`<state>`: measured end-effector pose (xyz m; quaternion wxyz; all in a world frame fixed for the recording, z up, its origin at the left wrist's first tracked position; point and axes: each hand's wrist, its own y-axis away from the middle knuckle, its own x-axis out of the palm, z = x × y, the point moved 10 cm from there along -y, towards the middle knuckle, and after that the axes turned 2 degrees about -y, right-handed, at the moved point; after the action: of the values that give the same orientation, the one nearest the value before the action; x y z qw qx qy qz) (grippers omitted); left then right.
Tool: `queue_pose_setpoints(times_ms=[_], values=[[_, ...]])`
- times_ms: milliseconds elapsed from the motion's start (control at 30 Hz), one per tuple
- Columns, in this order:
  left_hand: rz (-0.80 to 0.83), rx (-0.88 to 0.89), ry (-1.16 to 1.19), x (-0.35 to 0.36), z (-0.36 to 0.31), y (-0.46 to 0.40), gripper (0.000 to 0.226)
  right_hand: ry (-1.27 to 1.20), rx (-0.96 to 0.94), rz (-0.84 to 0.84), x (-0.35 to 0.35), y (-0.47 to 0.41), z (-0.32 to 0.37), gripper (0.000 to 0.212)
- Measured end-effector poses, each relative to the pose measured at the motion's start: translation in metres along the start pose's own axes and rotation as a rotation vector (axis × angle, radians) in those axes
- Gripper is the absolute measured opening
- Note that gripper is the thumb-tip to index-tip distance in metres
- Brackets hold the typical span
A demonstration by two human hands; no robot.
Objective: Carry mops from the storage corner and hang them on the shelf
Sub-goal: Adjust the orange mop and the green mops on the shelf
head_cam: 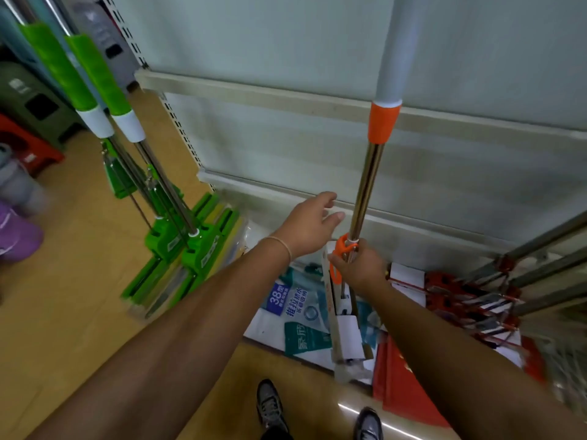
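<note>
Orange mop point(365, 185) upright, right hand point(359, 268) gripping its lower pole, left hand point(306, 230) released just beside

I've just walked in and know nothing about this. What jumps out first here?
Dead centre, an orange-collared mop stands upright against the pale shelf, the right hand gripping it low at its orange lever while the left hand reaches open beside the pole. On the left, two bright green mops lean together.

Orange-collared mop point(365, 192) grey grip, chrome shaft; green mops point(178, 217); tan floor point(79, 312); purple shoe point(16, 233).
</note>
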<state>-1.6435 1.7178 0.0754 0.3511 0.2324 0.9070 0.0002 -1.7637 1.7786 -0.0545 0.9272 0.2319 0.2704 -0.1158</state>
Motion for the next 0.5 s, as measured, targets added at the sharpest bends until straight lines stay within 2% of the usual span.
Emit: queue_pose_setpoints(times_ms=[133,267,400,500], values=[[0.141,0.097,0.031,0.014,-0.011,-0.026,0.056,-0.076,0.037,-0.139,0.008,-0.007,-0.006,0.037],[0.236,0.075,0.128,0.041,-0.001,-0.038,0.053,-0.077,0.072,-0.196,0.011,-0.01,-0.013,0.023],[0.262,0.096,0.096,0.055,0.005,-0.044,0.039,-0.051,0.057,-0.164,0.014,-0.014,-0.005,0.009],[0.254,0.072,0.126,0.055,0.01,-0.051,0.03,-0.018,0.022,-0.132,0.018,-0.02,0.002,0.015]])
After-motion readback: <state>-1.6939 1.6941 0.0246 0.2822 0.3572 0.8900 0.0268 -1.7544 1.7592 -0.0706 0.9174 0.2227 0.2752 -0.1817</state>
